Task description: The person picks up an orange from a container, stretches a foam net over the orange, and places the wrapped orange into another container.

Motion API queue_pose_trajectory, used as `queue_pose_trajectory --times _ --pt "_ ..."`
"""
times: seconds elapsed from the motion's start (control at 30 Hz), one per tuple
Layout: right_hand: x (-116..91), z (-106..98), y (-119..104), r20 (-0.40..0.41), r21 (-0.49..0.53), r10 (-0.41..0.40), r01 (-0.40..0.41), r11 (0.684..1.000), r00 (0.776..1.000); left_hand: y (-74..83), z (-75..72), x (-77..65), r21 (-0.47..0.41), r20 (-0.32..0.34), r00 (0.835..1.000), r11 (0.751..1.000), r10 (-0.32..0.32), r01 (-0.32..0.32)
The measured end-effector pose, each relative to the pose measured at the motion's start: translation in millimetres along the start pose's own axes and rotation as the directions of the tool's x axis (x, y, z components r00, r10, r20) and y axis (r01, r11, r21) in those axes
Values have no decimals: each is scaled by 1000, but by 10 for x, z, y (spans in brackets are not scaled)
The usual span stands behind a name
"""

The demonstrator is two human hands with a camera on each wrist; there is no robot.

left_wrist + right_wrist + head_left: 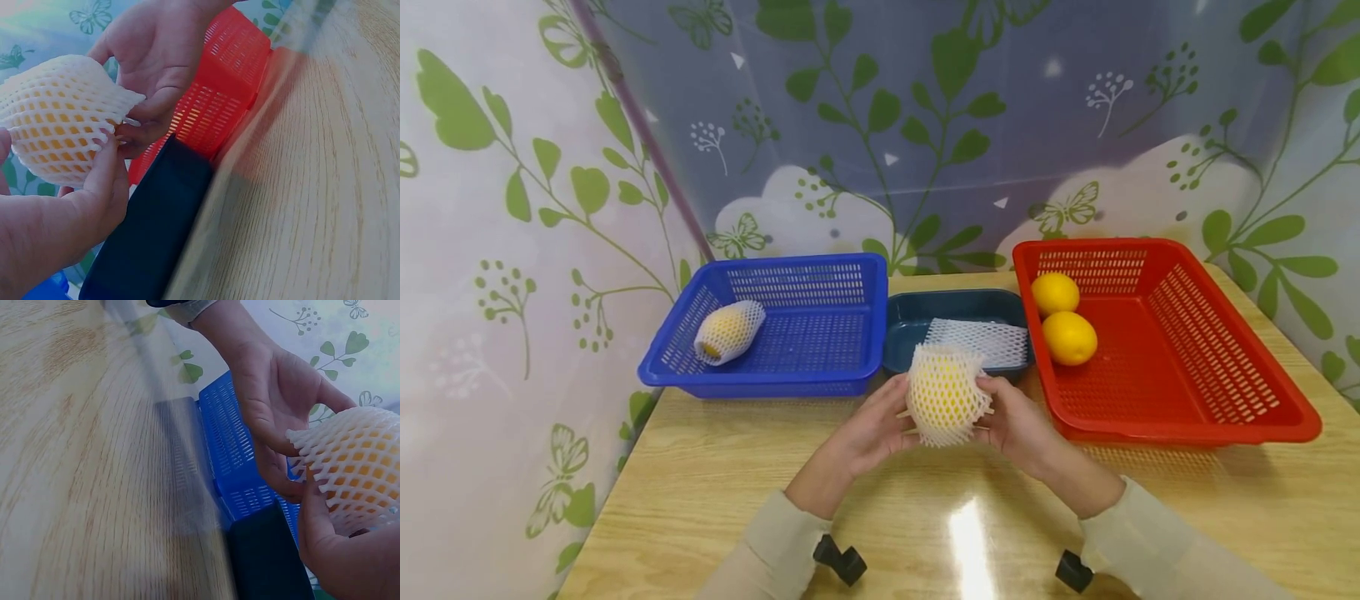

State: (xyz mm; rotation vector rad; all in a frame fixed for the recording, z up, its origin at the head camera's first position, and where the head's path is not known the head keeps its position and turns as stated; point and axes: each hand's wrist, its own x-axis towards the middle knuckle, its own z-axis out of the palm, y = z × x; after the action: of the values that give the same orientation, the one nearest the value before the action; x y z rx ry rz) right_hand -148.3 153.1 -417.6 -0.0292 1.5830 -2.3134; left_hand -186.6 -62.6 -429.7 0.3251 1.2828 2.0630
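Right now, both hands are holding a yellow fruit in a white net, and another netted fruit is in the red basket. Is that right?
Not quite: the other netted fruit lies in the blue basket, as the head view shows; the red basket holds two bare fruits. The left hand and right hand do hold a yellow fruit in a white net.

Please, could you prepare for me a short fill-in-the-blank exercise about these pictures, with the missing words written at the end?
1. Two bare yellow fruits lie in the ____ basket.
2. The blue basket contains exactly ____ net-wrapped fruit.
3. The left hand and the right hand hold another yellow fruit, whose foam net is coloured ____.
4. The dark tray stands ____ the two baskets.

Missing words: red; one; white; between.
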Motion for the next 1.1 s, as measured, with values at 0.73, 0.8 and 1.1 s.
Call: queue_pose_trajectory --times 0.73,0.8,1.1 --pt "26 -5 20 44 27 -26 25 999 999 -35 -31 13 111 -33 999 994 -8 12" --pt "25 -3 21 47 27 -26 25 999 999 -39 -28 13 157 -54 999 988 6 3" --pt "45 9 48 37 66 -4 2 998 999 -8 15 -15 403 -78 956 886 282 -229"
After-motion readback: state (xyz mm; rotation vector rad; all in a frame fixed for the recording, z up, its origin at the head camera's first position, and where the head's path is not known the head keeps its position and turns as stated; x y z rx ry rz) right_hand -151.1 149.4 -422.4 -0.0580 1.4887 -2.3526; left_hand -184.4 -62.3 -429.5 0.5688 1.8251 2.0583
